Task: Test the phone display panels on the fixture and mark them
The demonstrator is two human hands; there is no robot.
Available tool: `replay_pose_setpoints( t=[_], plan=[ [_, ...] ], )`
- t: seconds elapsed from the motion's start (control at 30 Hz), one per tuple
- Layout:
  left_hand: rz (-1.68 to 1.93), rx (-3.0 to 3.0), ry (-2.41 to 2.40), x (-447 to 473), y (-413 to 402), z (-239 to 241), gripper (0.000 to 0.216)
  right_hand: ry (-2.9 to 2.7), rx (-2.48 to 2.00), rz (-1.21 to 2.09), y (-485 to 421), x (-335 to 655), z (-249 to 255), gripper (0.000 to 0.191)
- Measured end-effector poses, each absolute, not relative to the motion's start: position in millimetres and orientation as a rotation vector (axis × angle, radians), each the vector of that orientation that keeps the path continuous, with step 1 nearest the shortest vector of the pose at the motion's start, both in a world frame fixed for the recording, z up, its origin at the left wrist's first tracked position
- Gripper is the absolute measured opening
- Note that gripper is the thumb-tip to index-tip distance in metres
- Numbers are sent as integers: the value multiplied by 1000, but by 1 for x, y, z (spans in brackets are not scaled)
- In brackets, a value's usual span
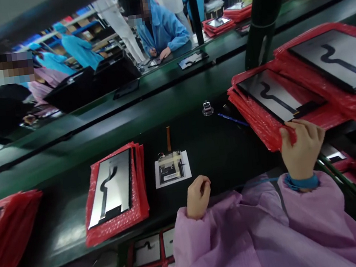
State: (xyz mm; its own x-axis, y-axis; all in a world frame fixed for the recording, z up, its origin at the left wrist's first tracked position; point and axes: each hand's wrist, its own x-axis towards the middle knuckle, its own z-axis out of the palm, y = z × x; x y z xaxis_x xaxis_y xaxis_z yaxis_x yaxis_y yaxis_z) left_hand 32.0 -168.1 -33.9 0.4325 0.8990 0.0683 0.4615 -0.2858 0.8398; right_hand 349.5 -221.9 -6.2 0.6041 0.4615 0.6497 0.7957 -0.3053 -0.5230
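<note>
My right hand (301, 147) reaches up to a stack of red bubble-wrap sleeves (260, 120) on the right and its fingers curl over the stack's near edge, gripping it. On top of that stack lies a flat panel (279, 94) with a dark wavy line. My left hand (198, 195) rests loosely curled on the dark bench edge, nothing visible in it. Just beyond it sits a small circuit assembly with an orange flex strip on white paper (172, 168). Both arms wear lilac sleeves; a blue band circles the right wrist.
Another panel on red sleeves (114, 192) lies left of the paper. More red stacks sit at far left (5, 230) and far right (339, 59). A small ring-shaped object (207, 108) and a blue pen (232, 119) lie behind. People in blue coats work across the conveyor.
</note>
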Motion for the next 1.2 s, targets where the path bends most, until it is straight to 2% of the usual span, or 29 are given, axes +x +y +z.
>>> replay_pose_setpoints(
  t=[0.17, 0.3, 0.47, 0.57, 0.73, 0.8, 0.9, 1.0, 1.13, 1.2],
  plan=[
    [715, 1592, 867, 99, -161, -16, 17, -1005, -1872, -500, -219, 358, -2, 26],
    [676, 1079, 589, 172, -144, 0, 46, -1157, -1760, -586, -223, 343, 4, 22],
    [659, 795, 554, 241, -123, 13, 33, -1532, -1627, -620, -234, 312, 7, 8],
    [779, 792, 610, 249, -120, 15, 29, -1582, -1617, -528, -244, 302, 13, 5],
    [910, 908, 705, 197, -124, 8, 36, -1159, -1747, -535, -256, 304, 21, 21],
    [964, 936, 742, 166, -126, 1, 43, -1004, -1802, -395, -254, 305, 20, 38],
    [1024, 947, 811, 127, -131, -10, 47, -899, -1768, 138, -243, 302, 17, 57],
    [1020, 936, 859, 103, -135, -19, 49, -797, -1623, 600, -229, 294, 17, 54],
    [956, 858, 844, 84, -129, -16, 56, -662, -1468, 830, -217, 287, 17, 45],
    [876, 755, 792, 78, -115, -9, 52, -618, -1403, 927, -215, 287, 15, 42]
  ],
)
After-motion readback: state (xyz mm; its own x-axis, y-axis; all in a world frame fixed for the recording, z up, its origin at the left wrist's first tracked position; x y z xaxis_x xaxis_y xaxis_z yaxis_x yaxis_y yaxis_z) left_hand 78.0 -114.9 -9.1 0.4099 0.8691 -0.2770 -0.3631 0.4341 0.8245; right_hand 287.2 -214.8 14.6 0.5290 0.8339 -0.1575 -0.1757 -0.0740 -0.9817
